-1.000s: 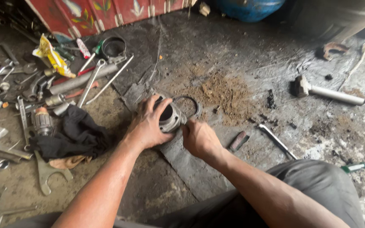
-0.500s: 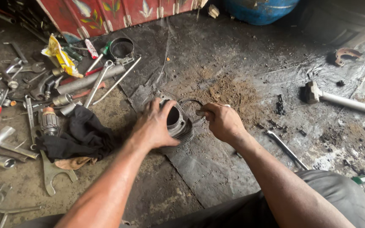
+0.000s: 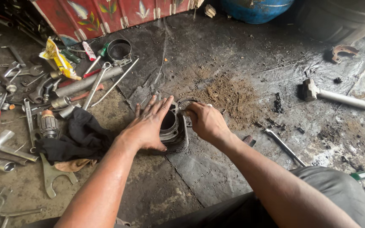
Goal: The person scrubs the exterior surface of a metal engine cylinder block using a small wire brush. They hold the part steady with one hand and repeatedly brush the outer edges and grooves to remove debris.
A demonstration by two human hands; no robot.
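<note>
greasy floor (image 3: 233, 50): l hand (image 3: 146, 124) & r hand (image 3: 205, 121) on cylinder (image 3: 172, 128).

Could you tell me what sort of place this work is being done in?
Probably a floor-level repair workshop: spanners lie scattered, a hammer rests on the greasy floor, and both hands steady a finned engine cylinder.

Grimy concrete floor (image 3: 241, 50), red painted panel (image 3: 119, 12), blue drum (image 3: 256, 8) behind.

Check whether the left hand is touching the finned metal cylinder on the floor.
Touching. The head view shows the left hand laid flat against the cylinder, palm on its side, fingers across its open rim.
</note>
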